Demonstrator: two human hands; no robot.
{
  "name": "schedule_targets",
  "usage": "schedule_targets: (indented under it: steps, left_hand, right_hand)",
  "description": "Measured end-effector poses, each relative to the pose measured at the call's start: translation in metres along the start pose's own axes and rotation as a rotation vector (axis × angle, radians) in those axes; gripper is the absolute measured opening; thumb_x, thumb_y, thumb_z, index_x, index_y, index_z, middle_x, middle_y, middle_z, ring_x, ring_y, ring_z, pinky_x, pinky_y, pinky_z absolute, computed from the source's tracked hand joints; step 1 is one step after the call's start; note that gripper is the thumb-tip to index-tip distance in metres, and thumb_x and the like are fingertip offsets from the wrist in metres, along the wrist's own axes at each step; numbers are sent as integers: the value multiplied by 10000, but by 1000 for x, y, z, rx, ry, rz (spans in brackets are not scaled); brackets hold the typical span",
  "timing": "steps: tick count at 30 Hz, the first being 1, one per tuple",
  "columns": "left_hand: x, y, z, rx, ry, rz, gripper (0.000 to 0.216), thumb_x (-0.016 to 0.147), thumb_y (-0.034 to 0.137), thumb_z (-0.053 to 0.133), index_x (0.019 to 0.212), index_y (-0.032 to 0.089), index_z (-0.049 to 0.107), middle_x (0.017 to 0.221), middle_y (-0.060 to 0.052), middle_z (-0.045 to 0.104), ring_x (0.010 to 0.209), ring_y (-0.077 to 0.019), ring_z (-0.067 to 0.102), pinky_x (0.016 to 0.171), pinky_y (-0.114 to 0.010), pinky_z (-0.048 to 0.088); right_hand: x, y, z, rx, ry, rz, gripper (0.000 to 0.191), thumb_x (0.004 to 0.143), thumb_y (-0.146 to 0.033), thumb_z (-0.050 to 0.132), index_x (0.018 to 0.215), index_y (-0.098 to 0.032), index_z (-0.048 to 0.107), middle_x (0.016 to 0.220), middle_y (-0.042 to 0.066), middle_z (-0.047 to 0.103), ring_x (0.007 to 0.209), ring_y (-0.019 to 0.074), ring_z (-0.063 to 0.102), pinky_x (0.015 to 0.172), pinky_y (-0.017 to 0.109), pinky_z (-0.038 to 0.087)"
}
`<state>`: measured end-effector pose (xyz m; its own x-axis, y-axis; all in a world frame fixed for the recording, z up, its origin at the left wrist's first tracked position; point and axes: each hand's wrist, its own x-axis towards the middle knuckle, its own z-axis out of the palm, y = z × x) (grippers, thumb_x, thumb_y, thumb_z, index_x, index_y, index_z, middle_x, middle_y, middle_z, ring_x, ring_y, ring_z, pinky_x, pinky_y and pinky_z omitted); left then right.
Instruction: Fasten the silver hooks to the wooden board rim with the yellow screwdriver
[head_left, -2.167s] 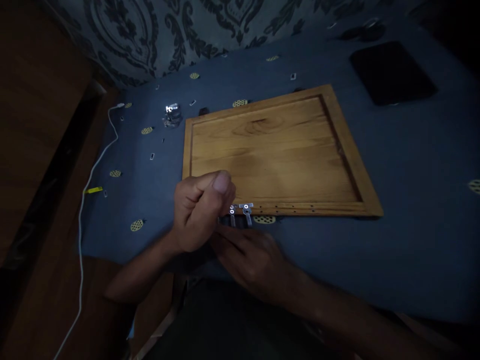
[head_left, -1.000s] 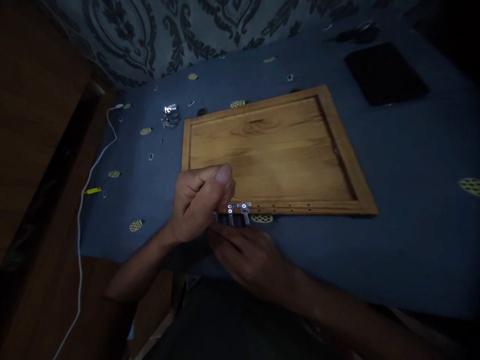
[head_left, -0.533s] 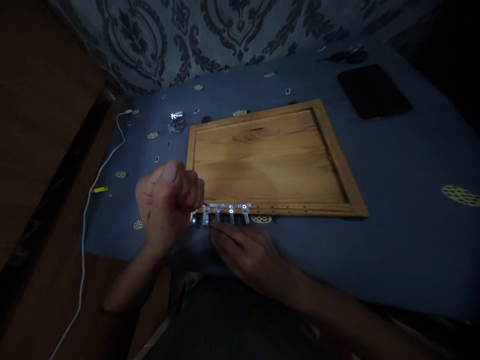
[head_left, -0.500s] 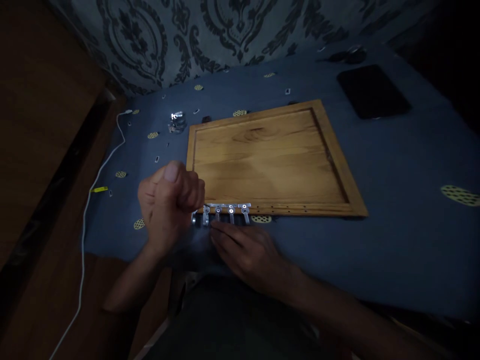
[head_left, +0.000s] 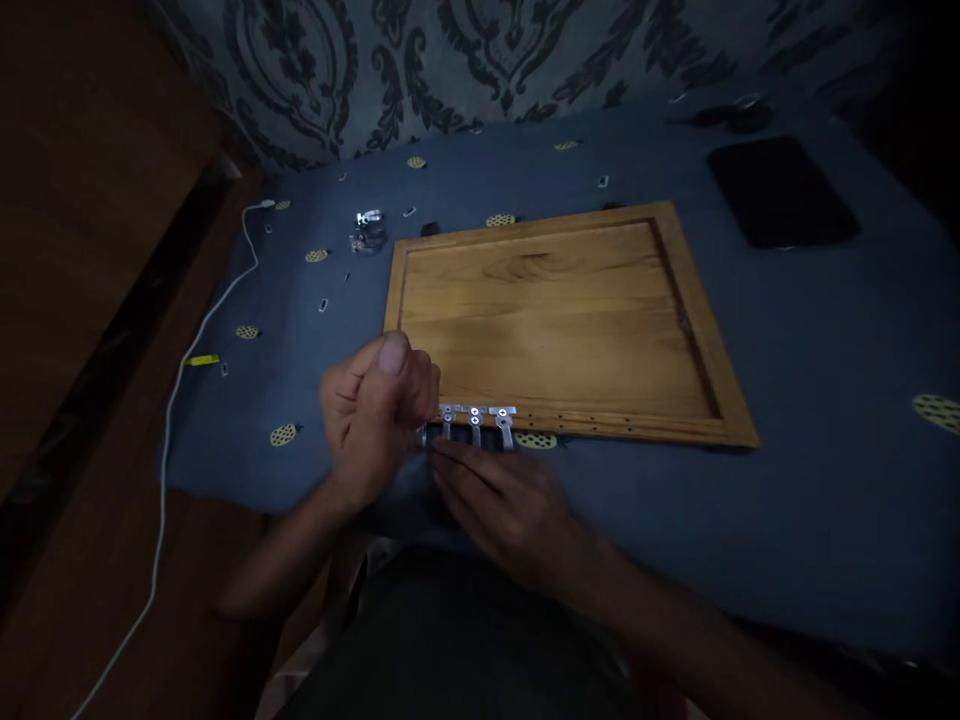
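A wooden board [head_left: 555,320] with a raised rim lies on the blue patterned cloth [head_left: 810,400]. Several small metal brackets [head_left: 476,422] are screwed along its near edge at the left. My left hand [head_left: 375,420] is curled into a fist by the board's near left corner, thumb up, right beside the leftmost bracket; what it grips is hidden. My right hand [head_left: 510,500] lies on the cloth just below the brackets, fingers stretched towards them.
A small heap of metal parts [head_left: 367,232] lies past the board's far left corner, with tiny pieces scattered about. A white cable [head_left: 196,330] runs down the left edge. A dark tablet [head_left: 780,192] lies at the far right. A patterned wall stands behind.
My left fist swung left off the brackets, uncovering several of them, and has since come back right to the leftmost one. My right hand stayed below them. The view shifted slightly.
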<state>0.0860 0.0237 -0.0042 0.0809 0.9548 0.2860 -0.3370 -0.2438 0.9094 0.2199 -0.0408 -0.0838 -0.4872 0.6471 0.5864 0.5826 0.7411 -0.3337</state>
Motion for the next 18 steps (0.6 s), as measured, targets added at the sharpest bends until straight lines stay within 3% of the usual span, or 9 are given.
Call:
schedule_targets:
  steps: [10, 18]
  left_hand:
    - [-1, 1, 0, 11, 30, -5, 663, 888, 408, 775, 528, 162, 275, 465, 63, 216, 387, -42, 242, 396, -184, 281]
    - [-4, -4, -1, -31, -42, -22, 611, 948, 421, 715, 567, 165, 311, 490, 57, 251, 428, -55, 262, 435, -191, 295]
  right_hand:
    - [3, 0, 1, 2, 68, -1, 264, 1041, -115, 499, 1010, -87, 760, 1086, 140, 815, 780, 177, 773, 650, 297, 627]
    - [0, 0, -1, -7, -23, -13, 274, 1033, -101, 502, 1059, -97, 774, 1155, 144, 800, 830, 195, 783, 689, 315, 648]
